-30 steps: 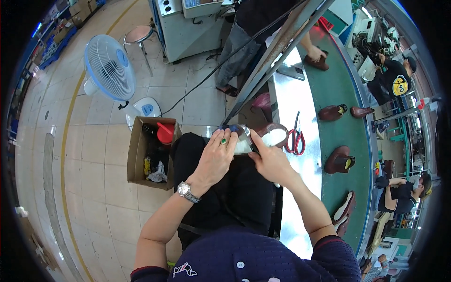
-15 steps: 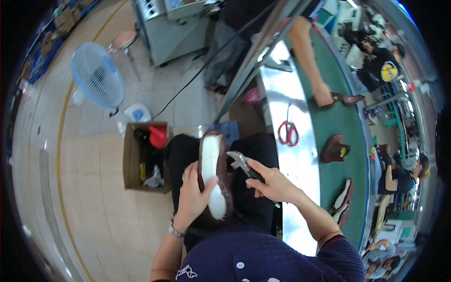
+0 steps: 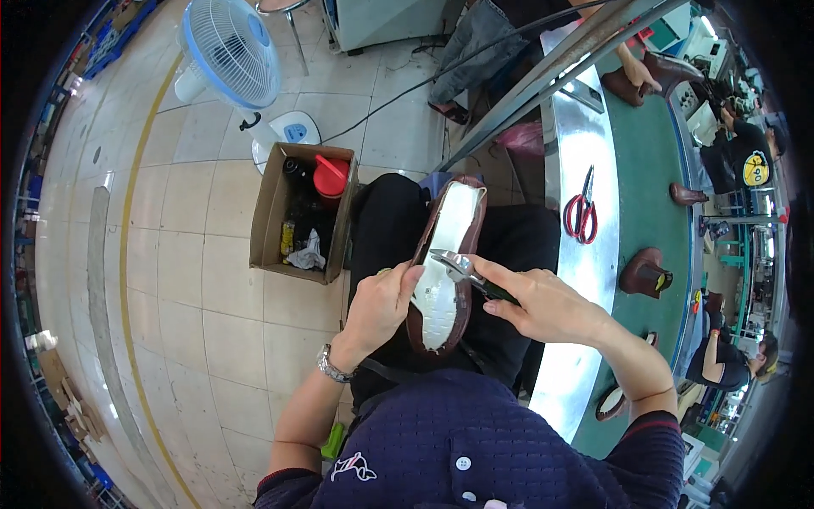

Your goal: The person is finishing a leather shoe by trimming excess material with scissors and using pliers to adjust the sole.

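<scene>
A brown leather shoe (image 3: 477, 222) lies sole-up across my lap, its white underside (image 3: 458, 212) facing me and dark red-brown leather wrapped round the rim. My left hand (image 3: 379, 307) grips the shoe's left edge near the middle, thumb against the white sole. In my right hand (image 3: 543, 304) is a pair of shoemaker's pincers (image 3: 455, 265) with a silver head and dark handles. The pincers' head lies over the middle of the sole, close to my left thumb. Whether the jaws pinch any leather cannot be made out.
Beside my left leg stands a cardboard box (image 3: 264, 212) with a red container (image 3: 331, 176). A fan (image 3: 233, 55) stands behind it. To my right runs a metal ledge (image 3: 585, 293) with red-handled scissors (image 3: 582, 216), then a green belt (image 3: 640, 178) carrying shoes. Another person's hand (image 3: 638, 72) holds a boot there.
The pincers have moved from beside the shoe to over its sole. My left hand has shifted to the shoe's left edge. My view has shifted, and the other person's hand is farther up the belt.
</scene>
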### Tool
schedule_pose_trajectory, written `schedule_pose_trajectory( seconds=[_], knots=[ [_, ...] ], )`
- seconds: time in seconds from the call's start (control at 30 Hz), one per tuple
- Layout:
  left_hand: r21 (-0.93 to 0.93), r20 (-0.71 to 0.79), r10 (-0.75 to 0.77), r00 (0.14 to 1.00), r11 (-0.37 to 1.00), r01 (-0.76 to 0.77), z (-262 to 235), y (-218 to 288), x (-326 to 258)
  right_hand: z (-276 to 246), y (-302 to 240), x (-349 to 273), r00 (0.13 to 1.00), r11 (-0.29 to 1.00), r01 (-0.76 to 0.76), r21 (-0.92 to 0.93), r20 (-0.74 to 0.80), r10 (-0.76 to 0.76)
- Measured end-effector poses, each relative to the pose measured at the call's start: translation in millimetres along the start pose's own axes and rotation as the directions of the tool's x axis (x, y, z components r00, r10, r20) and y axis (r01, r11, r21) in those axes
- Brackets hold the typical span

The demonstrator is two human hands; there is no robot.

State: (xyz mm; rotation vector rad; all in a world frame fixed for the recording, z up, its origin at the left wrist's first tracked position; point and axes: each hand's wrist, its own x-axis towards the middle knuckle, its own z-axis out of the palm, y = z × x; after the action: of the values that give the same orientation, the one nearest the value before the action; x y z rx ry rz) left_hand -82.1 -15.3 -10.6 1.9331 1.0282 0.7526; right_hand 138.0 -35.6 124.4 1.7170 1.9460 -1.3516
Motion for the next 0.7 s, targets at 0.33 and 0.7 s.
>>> schedule_pose_trajectory(
  seconds=[0.33,0.7],
  knots=[
    [-0.448,0.47,-0.369,0.802,0.682,0.577,-1.3,8.8,10.5,38.2,14.6,1.0,0.958,0.959,0.107,-0.264,-0.229,-0.17],
    [-0.84,0.488,-0.264,0.832,0.118,0.53,38.4,-2.2,44.8,-16.5,7.3,-2.2,0.99,0.94,0.136,-0.313,0.065,-0.121]
  ],
)
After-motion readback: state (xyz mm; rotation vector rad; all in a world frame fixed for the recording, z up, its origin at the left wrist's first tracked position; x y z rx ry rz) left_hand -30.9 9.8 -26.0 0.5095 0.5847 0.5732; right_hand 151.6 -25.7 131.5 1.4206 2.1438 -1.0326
